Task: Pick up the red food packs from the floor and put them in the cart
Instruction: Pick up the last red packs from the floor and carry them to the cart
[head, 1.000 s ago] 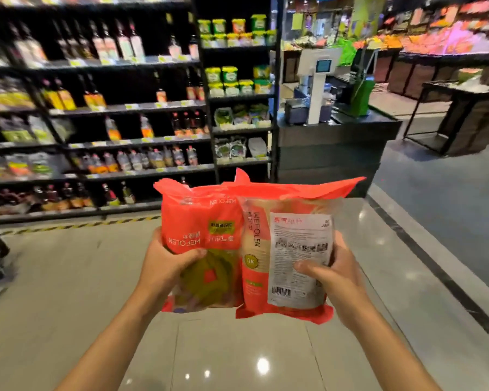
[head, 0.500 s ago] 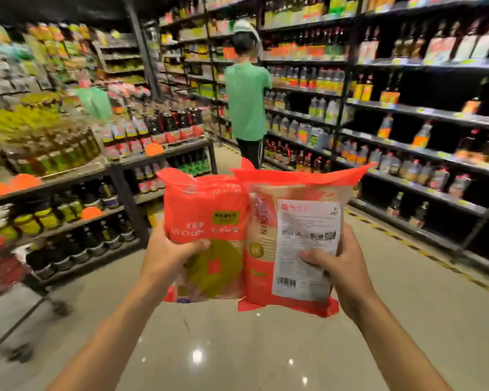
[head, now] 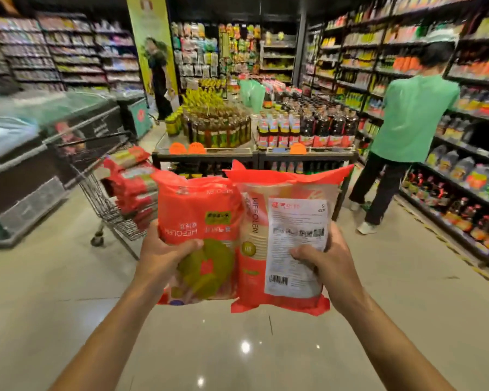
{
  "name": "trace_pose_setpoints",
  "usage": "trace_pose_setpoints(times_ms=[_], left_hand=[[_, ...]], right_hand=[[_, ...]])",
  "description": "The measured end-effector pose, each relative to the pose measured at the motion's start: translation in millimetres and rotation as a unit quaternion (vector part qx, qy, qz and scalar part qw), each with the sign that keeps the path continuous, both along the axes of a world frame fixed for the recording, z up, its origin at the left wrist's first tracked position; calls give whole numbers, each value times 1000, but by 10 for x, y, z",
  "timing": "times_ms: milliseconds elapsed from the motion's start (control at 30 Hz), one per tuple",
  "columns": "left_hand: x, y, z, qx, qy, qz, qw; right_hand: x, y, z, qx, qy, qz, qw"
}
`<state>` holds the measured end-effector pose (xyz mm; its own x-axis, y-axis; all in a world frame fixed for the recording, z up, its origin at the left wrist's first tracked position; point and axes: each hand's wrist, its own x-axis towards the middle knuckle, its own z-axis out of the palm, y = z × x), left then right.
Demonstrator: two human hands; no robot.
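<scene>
Head view, and both arms are out front with a red pack in each hand. The left hand (head: 164,251) is clamped on the left pack (head: 199,221), thumb across its face; the right hand (head: 323,256) is clamped on the right pack (head: 280,241), thumb pressed on the white label. The two packs sit side by side, edges overlapping at the middle, held chest-high over the shiny floor (head: 237,348).

The cart (head: 102,176) stands ahead and to the left, already stacked with more red packs (head: 132,182), beside a low freezer case (head: 26,142).

Now the risks, as I judge them: these bags look soft and slick, and each is gripped low, so the top could flop and slide out during the swing to the cart. A person in a green shirt (head: 410,119) works the shelves on the right, well apart.

Both packs stand upright, long axis vertical; the left pack's print reads upside down, so its top points down
</scene>
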<state>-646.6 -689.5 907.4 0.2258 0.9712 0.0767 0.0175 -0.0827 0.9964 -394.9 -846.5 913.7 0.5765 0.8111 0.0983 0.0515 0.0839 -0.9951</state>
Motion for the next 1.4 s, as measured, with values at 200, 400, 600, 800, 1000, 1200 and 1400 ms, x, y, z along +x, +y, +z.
trace_pose_setpoints(times_ms=[200,400,600,800,1000,1200,1400], left_hand=[[-736,684,-58,-13,10,88,996],[-1095,1352,-196,-29,40,162,986],[-1211,2154,-218,-36,65,232,970],[-1301,3043,-92,-28,92,312,945],[-1640,3589,-166,-42,79,375,922],[-2369,4339,-358,-63,77,414,905],[-3189,5433,-572,-74,52,392,916]], right_hand=[[-600,1142,2,-12,15,77,997],[-859,2135,-177,-27,20,144,989],[-900,3378,-339,-30,32,205,978],[-984,4699,-326,-29,51,279,958],[-1410,5759,-395,-57,56,344,936],[-2158,6727,-545,-75,36,388,918],[-2984,7687,-551,-72,12,373,925]])
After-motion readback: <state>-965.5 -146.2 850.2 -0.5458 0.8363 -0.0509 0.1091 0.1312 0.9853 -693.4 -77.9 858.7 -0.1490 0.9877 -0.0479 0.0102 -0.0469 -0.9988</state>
